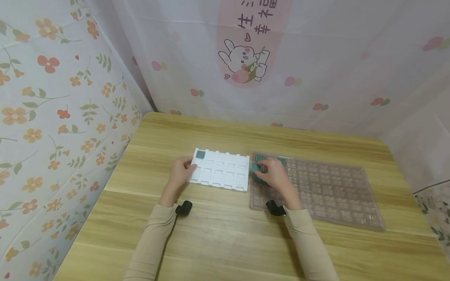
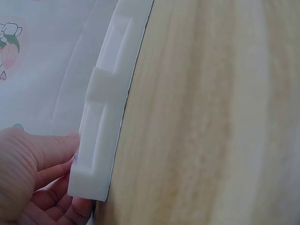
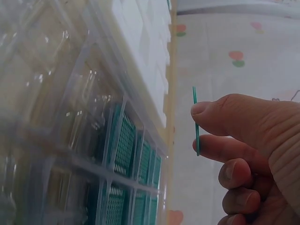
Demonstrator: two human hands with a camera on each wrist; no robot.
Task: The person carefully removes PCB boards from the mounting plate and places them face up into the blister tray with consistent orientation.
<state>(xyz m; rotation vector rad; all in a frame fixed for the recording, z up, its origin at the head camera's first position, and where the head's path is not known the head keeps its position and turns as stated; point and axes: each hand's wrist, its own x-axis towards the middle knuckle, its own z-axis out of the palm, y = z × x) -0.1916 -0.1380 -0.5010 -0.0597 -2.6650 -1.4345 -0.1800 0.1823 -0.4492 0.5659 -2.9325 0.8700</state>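
Observation:
My left hand [image 1: 181, 171] grips the left edge of a white compartment tray [image 1: 219, 168], thumb at the rim and fingers curled by its underside in the left wrist view. One green board [image 1: 200, 155] lies in that tray's far left compartment. Between thumb and index finger, my right hand [image 1: 275, 173] pinches a thin green perforated board [image 3: 197, 129], seen edge-on in the right wrist view. It is held over the left end of a clear plastic tray [image 1: 337, 191]. More green perforated boards [image 3: 124, 143] sit in that tray's compartments, partly covered by the hand in the head view.
Both trays lie side by side on a wooden table [image 1: 218, 242], the clear one to the right. A patterned curtain [image 1: 316, 70] hangs behind the table and a floral one [image 1: 63, 136] on the left. Black wrist cameras [image 1: 184, 208] stick out at the cuffs.

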